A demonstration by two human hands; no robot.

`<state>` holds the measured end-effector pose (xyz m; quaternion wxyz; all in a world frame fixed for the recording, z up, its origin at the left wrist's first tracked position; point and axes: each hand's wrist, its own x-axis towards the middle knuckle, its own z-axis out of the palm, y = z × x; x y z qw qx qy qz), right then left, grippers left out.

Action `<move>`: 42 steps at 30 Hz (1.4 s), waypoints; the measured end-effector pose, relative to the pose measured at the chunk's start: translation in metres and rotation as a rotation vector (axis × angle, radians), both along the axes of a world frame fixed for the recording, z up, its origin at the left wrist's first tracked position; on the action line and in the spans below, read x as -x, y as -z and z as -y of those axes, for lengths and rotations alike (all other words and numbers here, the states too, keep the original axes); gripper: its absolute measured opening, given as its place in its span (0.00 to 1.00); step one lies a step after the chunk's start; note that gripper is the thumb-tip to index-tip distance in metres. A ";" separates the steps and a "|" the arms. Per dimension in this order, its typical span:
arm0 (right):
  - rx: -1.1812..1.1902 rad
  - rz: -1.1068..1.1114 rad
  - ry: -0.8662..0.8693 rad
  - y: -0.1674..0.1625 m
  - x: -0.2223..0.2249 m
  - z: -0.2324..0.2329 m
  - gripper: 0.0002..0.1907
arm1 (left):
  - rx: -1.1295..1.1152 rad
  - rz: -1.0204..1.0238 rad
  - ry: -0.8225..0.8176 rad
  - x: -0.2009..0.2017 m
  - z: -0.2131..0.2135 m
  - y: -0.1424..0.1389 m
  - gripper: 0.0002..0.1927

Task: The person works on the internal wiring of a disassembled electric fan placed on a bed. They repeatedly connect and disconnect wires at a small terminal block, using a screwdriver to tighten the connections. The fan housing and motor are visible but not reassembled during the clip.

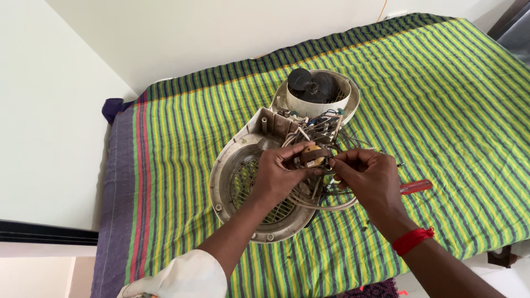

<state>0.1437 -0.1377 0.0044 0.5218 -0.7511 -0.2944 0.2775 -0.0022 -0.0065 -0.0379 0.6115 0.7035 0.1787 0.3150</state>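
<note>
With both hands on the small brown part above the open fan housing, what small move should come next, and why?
Probably ease the small brown part gently upward. Left hand and right hand both pinch it, while tangled wires tie it to the open housing, so pulling hard seems risky.

red screwdriver (415,186) half hidden by right hand (371,179), wiring (320,129) indistinct

Bedcover (452,83) was striped green, yellow and dark blue, with a purple-and-red edge. Fan housing (243,149) was cream; fan blade (309,85) black; screwdriver handle (417,186) red; wrist thread (411,240) red.
</note>
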 end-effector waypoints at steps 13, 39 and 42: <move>-0.086 -0.087 -0.151 0.000 -0.008 -0.003 0.18 | -0.187 -0.036 -0.006 0.002 0.003 -0.008 0.22; -0.104 -0.026 -0.013 0.008 0.003 -0.005 0.07 | -0.491 -0.386 -0.041 0.009 0.014 -0.047 0.27; -0.151 -0.050 -0.006 0.009 0.006 -0.006 0.08 | -0.494 -0.317 -0.058 0.008 0.017 -0.046 0.26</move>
